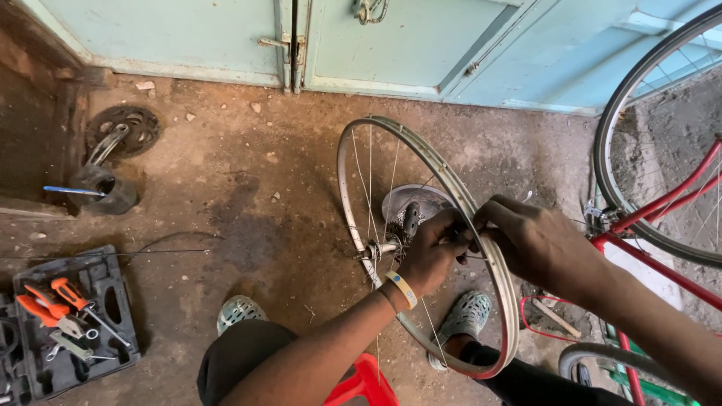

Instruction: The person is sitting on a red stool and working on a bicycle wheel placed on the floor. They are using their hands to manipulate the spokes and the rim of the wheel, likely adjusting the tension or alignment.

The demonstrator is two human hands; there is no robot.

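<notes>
While propped upright on the concrete floor (248,225) between two sandalled feet, bare bicycle rim (451,188) gets worked near the hub (391,244). Left hand (432,256) clenched, fingers pinching what looks like a spoke end, hard to tell exactly. Right hand (530,240) gripping the rim edge right beside it. Off left: open tool case (71,323) with orange pliers (45,304), crankset (120,135) further back. Red bike frame (662,218) at right.
</notes>
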